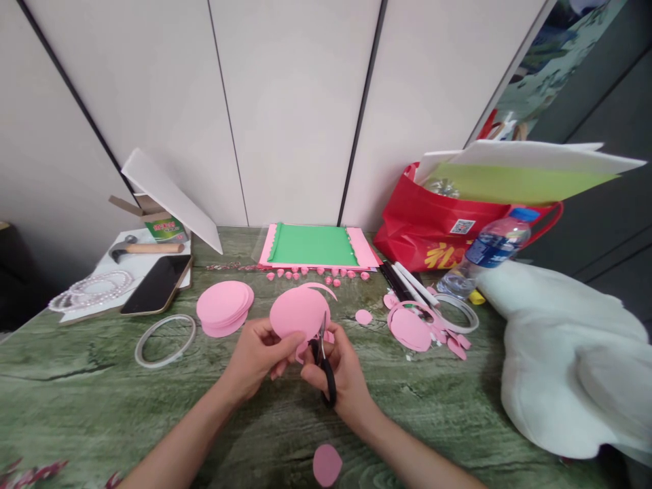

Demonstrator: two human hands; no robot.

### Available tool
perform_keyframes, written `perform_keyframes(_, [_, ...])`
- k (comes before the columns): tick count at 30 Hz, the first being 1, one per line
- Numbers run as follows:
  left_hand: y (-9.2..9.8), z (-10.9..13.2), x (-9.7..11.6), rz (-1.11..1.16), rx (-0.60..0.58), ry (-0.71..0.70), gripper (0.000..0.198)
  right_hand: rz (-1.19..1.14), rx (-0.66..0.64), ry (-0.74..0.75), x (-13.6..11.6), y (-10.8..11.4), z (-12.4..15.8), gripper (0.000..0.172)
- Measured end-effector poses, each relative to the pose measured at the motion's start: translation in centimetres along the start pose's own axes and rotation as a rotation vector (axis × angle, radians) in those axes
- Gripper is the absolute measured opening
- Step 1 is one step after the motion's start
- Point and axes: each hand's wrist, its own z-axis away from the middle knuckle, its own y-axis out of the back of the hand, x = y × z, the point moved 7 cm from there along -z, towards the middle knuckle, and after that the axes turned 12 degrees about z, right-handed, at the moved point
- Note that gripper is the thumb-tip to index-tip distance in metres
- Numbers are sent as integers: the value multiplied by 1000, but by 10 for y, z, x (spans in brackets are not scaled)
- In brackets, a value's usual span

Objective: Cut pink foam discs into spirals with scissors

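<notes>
My left hand (262,350) pinches the lower left edge of a round pink paper disc (297,311), held up off the table. A thin curled strip of the same paper (322,288) hangs from its upper right edge. In my right hand (340,367) is a pair of scissors (326,370) with black handles, blades pointing up at the disc's right edge. Left of my hands lies a stack of pink paper discs (224,303). A small pink paper petal (327,465) rests on the table near me, and another small pink piece (363,317) lies to the right.
Pink scraps (410,329), markers (400,282) and a tape roll (473,316) lie right, before a red bag (402,224), a bottle (489,248) and a white plush thing (555,353). Green paper (313,244) is at the back. Left are another tape roll (144,353), a phone (157,285) and a hammer (153,248).
</notes>
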Motion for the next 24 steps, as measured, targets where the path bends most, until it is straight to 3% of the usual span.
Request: perform_keyframes(24, [2,-1,6,22,16,-66,23,52,26,-37,1,1,-1,49])
